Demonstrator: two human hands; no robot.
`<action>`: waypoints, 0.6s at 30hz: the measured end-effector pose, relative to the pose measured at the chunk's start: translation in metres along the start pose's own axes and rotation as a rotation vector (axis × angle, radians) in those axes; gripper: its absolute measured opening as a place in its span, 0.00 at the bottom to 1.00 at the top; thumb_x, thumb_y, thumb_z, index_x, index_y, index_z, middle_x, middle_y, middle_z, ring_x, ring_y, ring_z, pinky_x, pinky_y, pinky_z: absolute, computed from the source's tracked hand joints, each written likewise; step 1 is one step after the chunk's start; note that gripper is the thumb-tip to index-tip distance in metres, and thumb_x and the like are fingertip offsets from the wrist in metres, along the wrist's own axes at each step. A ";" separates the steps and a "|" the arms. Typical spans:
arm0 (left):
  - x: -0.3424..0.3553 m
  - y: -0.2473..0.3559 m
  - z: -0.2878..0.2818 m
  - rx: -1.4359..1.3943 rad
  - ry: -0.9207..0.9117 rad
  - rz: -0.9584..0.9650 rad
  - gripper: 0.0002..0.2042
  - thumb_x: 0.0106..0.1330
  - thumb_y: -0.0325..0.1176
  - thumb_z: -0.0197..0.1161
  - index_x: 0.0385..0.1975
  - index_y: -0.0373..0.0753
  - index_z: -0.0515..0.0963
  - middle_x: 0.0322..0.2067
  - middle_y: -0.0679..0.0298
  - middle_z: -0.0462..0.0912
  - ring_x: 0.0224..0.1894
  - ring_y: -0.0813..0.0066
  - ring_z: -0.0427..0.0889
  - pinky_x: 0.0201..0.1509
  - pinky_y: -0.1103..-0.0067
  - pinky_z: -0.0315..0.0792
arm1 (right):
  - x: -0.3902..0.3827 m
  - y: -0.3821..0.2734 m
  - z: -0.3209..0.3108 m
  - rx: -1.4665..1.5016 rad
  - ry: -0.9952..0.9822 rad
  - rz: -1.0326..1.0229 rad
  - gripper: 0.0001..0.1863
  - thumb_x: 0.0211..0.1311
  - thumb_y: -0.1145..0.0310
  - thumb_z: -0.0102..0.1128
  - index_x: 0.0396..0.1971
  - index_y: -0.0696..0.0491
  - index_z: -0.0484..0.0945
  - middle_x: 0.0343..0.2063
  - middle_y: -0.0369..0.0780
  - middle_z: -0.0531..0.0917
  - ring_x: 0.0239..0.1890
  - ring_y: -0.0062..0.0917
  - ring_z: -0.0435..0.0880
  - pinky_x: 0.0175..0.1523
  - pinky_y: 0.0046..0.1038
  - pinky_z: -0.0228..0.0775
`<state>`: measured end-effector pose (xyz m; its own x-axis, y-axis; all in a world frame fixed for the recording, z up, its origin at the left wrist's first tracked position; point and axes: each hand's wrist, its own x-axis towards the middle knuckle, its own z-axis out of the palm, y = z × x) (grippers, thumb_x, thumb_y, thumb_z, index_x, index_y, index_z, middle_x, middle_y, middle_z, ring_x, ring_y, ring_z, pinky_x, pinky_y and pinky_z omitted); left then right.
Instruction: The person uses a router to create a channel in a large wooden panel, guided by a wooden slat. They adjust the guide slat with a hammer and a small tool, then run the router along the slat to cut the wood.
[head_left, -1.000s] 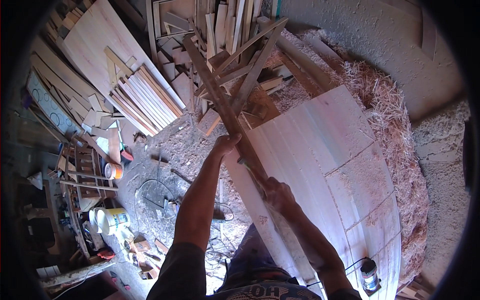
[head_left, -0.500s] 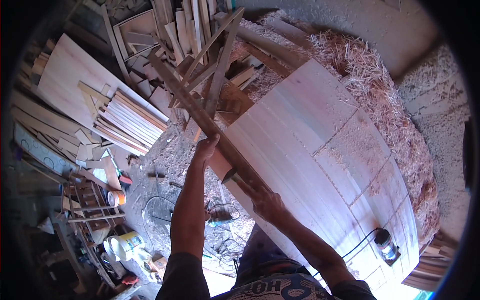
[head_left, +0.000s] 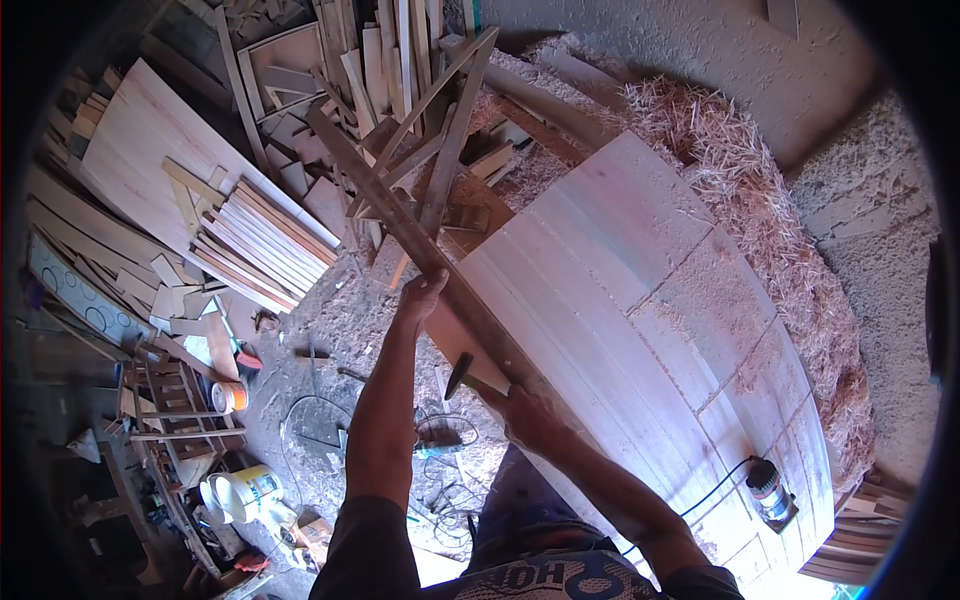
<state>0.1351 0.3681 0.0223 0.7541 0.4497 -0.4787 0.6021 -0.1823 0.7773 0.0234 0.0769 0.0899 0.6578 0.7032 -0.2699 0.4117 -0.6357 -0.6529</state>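
Observation:
A long, narrow dark wooden board (head_left: 395, 215) lies slantwise along the left edge of the big pale panel (head_left: 590, 270). My left hand (head_left: 424, 294) is closed round this board's left edge, the thumb on top. Closer to me, my right hand (head_left: 525, 415) grips a hammer by its handle, which is mostly covered by the fingers. The dark hammer head (head_left: 459, 375) points left, beside the board and above its lower part. Beneath the hammer shows a flat reddish-brown wood surface (head_left: 465, 335).
A corded power tool (head_left: 770, 492) stands at the panel's near right. Wood shavings (head_left: 740, 150) heap up along the far right side. Stacked strips (head_left: 265, 240) and offcuts fill the far left. White buckets (head_left: 245, 492) and loose cables (head_left: 320, 415) lie on the floor at left.
My right hand has drawn the hammer back toward me, its head turning more upright. My left hand keeps its hold on the board. The whole view has shifted slightly.

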 end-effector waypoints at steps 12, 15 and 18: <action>0.001 -0.009 -0.006 -0.042 -0.056 0.010 0.30 0.70 0.57 0.64 0.61 0.39 0.77 0.57 0.57 0.82 0.60 0.67 0.78 0.64 0.69 0.70 | 0.001 -0.013 0.028 0.097 0.037 0.073 0.41 0.58 0.78 0.56 0.73 0.34 0.63 0.42 0.54 0.80 0.39 0.51 0.85 0.41 0.49 0.80; -0.005 0.001 0.006 -0.045 -0.056 0.036 0.31 0.70 0.57 0.64 0.63 0.38 0.76 0.58 0.57 0.81 0.62 0.66 0.77 0.64 0.69 0.69 | 0.003 0.003 0.036 0.088 -0.006 0.034 0.41 0.59 0.77 0.57 0.74 0.35 0.61 0.41 0.54 0.80 0.37 0.51 0.85 0.40 0.49 0.80; 0.000 -0.008 -0.005 -0.036 -0.068 0.060 0.32 0.70 0.57 0.64 0.64 0.38 0.74 0.59 0.56 0.80 0.63 0.65 0.76 0.65 0.68 0.69 | 0.012 0.003 0.040 0.106 0.145 0.041 0.41 0.59 0.78 0.60 0.73 0.37 0.63 0.35 0.52 0.80 0.33 0.48 0.84 0.38 0.47 0.78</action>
<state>0.1296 0.3742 0.0182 0.8052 0.3787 -0.4564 0.5465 -0.1752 0.8189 0.0075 0.0966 0.0567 0.7602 0.6189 -0.1978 0.3189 -0.6206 -0.7163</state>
